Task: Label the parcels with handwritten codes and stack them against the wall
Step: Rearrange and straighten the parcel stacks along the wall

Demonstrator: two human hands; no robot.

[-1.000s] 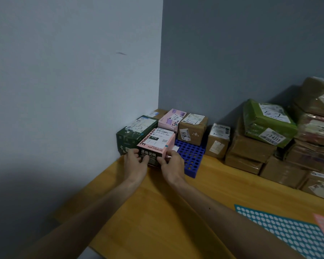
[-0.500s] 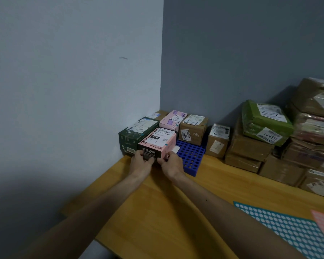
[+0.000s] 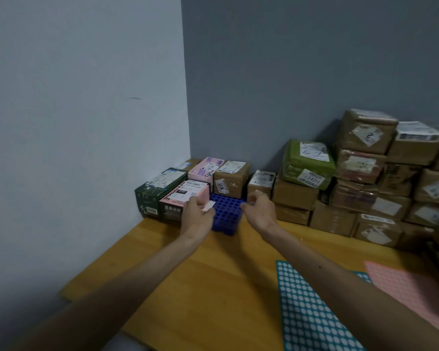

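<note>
A pink-and-black parcel (image 3: pixel 181 198) with a white label on top sits on the wooden table (image 3: pixel 213 287), pressed against a dark green parcel (image 3: pixel 155 188) by the left wall. My left hand (image 3: pixel 197 216) is at the pink parcel's right front corner, fingers loose and just touching it. A small white slip (image 3: pixel 208 205) sticks out beside the thumb. My right hand (image 3: pixel 259 210) hovers above the blue rack (image 3: pixel 226 216), away from the parcel, fingers loosely curled around nothing.
More parcels line the back wall: a pink one (image 3: pixel 205 169), small brown boxes (image 3: pixel 230 179), a green bag parcel (image 3: pixel 308 162) and a tall brown stack (image 3: pixel 380 178). A teal sticker sheet (image 3: pixel 312 315) and a pink sheet (image 3: pixel 413 292) lie at the front right.
Both hands were gripping the pink parcel's front and pushing it in beside the green one. Now they have let go; the right hand has moved right, over the blue rack.
</note>
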